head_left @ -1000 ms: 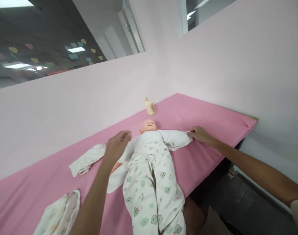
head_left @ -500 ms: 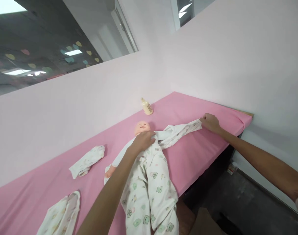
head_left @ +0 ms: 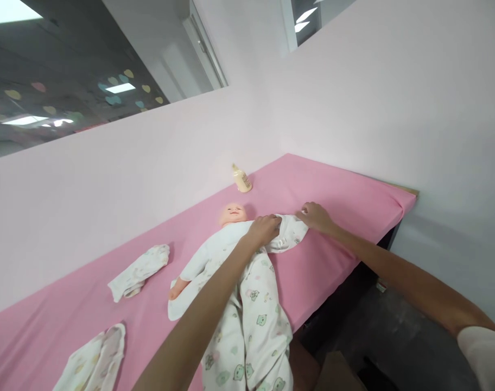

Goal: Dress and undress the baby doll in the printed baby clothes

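Observation:
A baby doll (head_left: 234,214) lies face up, dressed in a plain white long-sleeved top (head_left: 227,234) and white trousers with green animal prints (head_left: 261,296). Beside its shoulder, a printed baby shirt (head_left: 286,239) is spread over the doll's arm, which it hides. My left hand (head_left: 265,229) is closed on the shirt near the shoulder; its fingertips are partly hidden. Farther right, my right hand (head_left: 315,217) pinches the outer end of the shirt sleeve. The doll's other hand (head_left: 177,288) shows bare at the cuff, over a white cloth edge.
A cream pump bottle (head_left: 242,179) stands behind the doll's head near the wall. Two folded printed garments, one farther back (head_left: 139,271) and one nearer (head_left: 93,358), lie to the left on the pink-covered table (head_left: 324,182). White walls border the back and right.
My right hand has drawn in toward the doll, and the stretched sleeve is now bunched. My left hand has shifted right from the doll's chest to the shirt at its shoulder.

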Available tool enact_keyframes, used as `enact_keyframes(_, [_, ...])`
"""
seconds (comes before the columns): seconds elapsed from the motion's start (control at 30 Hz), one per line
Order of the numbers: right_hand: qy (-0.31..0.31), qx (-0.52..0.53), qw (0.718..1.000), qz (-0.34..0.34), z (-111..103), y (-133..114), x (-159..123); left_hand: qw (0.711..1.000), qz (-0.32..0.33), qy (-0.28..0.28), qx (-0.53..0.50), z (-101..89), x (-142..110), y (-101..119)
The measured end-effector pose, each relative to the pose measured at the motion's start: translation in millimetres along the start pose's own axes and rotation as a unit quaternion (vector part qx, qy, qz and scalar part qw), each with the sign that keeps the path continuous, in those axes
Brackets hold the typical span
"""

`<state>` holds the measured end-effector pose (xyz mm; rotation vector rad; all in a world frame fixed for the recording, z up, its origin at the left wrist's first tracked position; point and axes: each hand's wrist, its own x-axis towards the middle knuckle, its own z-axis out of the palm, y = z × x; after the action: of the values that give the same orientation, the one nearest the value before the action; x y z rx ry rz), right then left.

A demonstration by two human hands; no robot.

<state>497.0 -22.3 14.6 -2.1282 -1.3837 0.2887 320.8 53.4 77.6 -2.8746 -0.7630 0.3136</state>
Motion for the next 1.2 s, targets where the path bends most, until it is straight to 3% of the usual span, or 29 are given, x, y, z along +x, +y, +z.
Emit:
enact_keyframes(0.1, [-0.044, -0.002, 0.998, -0.042, 11, -7, 9, 1.0, 0.014, -0.006, -0.002, 2.4, 6, 2])
enact_keyframes(0.27, [-0.06, 0.014, 0.994, -0.094, 17, -4, 14, 1.0, 0.024, -0.005, -0.01, 6.2, 6, 0])
enact_keyframes(0.63, [0.021, 0.017, 1.0, 0.003, 7, 18, 4, 0.999, 0.024, 0.001, -0.021, 3.6, 1, -1])
enact_keyframes(1.03, [-0.001, -0.003, 0.999, -0.052, 14, 3, -1, 0.999, 0.031, 0.03, 0.019, 20.2, 11, 4])
enact_keyframes(1.2, [-0.019, 0.012, 0.995, -0.1, 12, 7, -3, 0.999, 0.039, 0.028, 0.0, 17.3, 8, 7])
